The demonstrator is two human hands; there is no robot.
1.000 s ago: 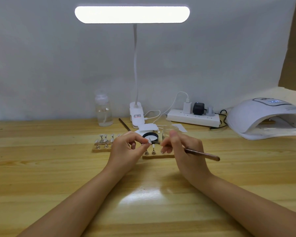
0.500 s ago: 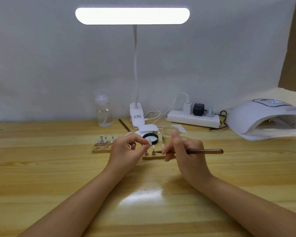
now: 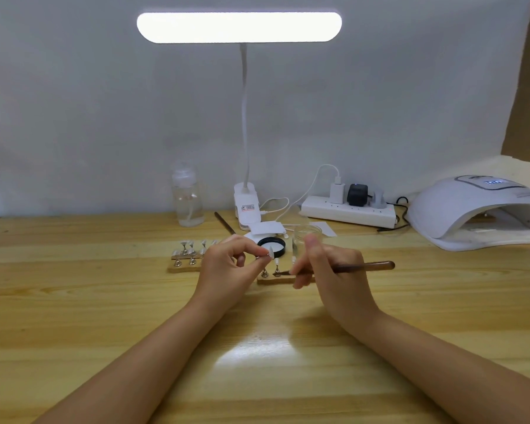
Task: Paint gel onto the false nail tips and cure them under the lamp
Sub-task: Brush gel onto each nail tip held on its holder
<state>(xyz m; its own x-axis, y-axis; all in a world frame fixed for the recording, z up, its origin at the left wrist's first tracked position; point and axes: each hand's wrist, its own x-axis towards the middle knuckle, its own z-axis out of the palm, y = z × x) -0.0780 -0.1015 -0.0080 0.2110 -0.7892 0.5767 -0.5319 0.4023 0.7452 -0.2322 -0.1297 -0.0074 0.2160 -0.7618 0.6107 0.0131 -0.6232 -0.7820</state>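
Nail tip [image 3: 270, 251], white, on a small metal stand: being pinched between thumb and forefinger of the left hand [image 3: 227, 264], raised just above the wooden holder strip [image 3: 276, 280] at mid-table.

Brush [image 3: 361, 267], dark wooden handle: being gripped pen-fashion by the curled fingers of the right hand [image 3: 328, 270]; handle is lying roughly level and pointing right, bristle end is reaching left toward the metal stands [image 3: 276, 272] on the strip, below the raised tip. Contact between bristles and anything cannot be told.

Gel pot [image 3: 273, 244], black-rimmed and open, is sitting just behind the hands; a clear glass jar [image 3: 307, 234] is standing beside it to the right.

Further tips on stands [image 3: 193, 250] are waiting in a row on the strip to the left, partly hidden by the left hand.

Curing lamp [image 3: 471, 209], white dome, display lit, is standing well apart at the right edge, its opening facing the table [image 3: 74, 301].

Desk lamp [image 3: 239, 26], power strip [image 3: 348, 211], clear bottle [image 3: 188, 197], spare brush [image 3: 224, 223]: along the back.

Step judged: painting stage, one tip in hand, brush not yet on it. Next move is calling for lifting the bristle end to the raised tip and laying the gel thinly while the left hand is steadying the stand; curing appears to be waiting.
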